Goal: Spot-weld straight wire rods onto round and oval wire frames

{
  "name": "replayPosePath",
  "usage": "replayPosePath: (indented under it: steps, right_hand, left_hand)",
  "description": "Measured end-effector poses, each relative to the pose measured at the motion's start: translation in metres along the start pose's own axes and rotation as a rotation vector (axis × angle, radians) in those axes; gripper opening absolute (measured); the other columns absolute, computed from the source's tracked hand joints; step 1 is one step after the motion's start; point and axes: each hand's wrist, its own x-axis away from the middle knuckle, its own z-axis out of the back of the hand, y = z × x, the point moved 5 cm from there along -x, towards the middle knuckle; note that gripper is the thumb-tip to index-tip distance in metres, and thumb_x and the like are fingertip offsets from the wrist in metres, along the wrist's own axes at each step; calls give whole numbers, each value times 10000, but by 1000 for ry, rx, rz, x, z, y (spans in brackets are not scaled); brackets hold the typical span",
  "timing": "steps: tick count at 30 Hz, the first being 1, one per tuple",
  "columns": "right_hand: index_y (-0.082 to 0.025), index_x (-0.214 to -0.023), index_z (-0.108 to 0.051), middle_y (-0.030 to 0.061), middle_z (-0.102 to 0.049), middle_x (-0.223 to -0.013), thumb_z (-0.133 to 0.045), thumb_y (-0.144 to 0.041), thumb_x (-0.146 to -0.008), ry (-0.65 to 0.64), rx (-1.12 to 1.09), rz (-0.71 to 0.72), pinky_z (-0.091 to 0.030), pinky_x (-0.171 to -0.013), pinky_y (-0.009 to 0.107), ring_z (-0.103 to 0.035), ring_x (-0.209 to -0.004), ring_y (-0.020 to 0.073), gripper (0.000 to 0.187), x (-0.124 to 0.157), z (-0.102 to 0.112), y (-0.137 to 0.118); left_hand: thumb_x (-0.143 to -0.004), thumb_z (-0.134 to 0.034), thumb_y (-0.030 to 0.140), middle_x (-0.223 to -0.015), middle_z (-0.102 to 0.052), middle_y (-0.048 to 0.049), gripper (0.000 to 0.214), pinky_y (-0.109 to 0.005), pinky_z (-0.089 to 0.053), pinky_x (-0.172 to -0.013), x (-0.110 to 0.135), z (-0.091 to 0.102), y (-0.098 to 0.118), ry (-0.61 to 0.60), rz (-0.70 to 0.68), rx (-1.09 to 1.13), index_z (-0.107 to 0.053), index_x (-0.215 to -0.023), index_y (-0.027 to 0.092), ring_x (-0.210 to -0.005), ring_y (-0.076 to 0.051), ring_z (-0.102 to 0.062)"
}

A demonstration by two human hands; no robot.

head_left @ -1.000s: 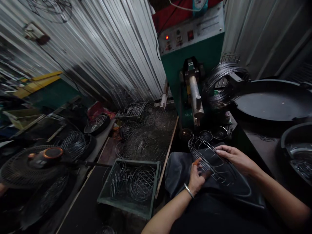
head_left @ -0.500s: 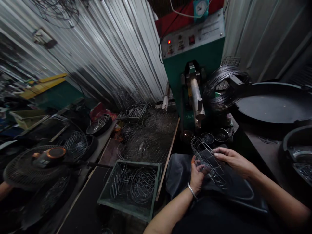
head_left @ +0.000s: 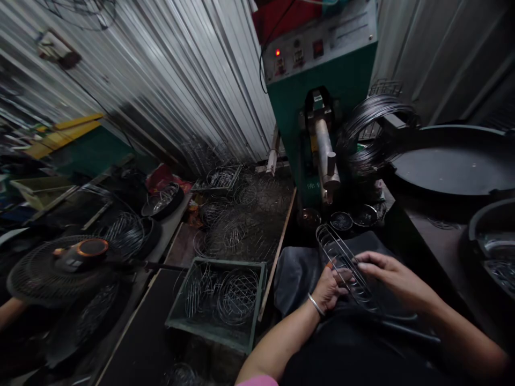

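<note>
Wire grille (head_left: 336, 249), round and tilted almost on edge, is held between both my hands above the dark cloth (head_left: 298, 273) spread over my lap. My left hand (head_left: 330, 287) has its fingers closed round the near side of the frame, a metal bangle (head_left: 316, 304) showing at the wrist. My right hand (head_left: 392, 276) grips the far rim with curled fingers, so both hands are clamped on the one piece.

Straight ahead stands a green machine (head_left: 341, 80), a red lamp (head_left: 277, 52) lit on its panel and a steel arm jutting down toward me. A coil of wire (head_left: 374, 123) hangs just beside it on my right, at the edge of a big dark round pan (head_left: 454, 161). To my left, near my knee, a green crate (head_left: 229, 261) holds several more grilles, and beyond it a heap of loose grilles (head_left: 237, 225) lies along the foot of the corrugated wall (head_left: 181, 80). A floor fan (head_left: 60, 268) sits well apart at far left.
</note>
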Motion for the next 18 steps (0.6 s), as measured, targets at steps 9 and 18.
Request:
replayPosePath:
  steps: [9,18]
  right_hand:
    - [-181,-1064,-671,74,-683,-908,-643,-618,-675,4,82,45,-489,-743,314,-614,-840,210,586,-32,29,-12]
    - [-179,-944,-668,42,-690,-786,-726,-505,-629,-27,-64,-40,-500,-685,317,-623,-670,175,457,-21,11,5]
  left_hand:
    - [-655,-724,351,-705,-564,-36,276,-371,-491,-702,-9,8,29,74,112,203,-574,-713,127,-617,-128,-521]
    - [-825,-555,375,-630,-542,-31,290,-415,-470,-770,-13,8,30,94,251,281,-555,-719,105,-579,-135,-510]
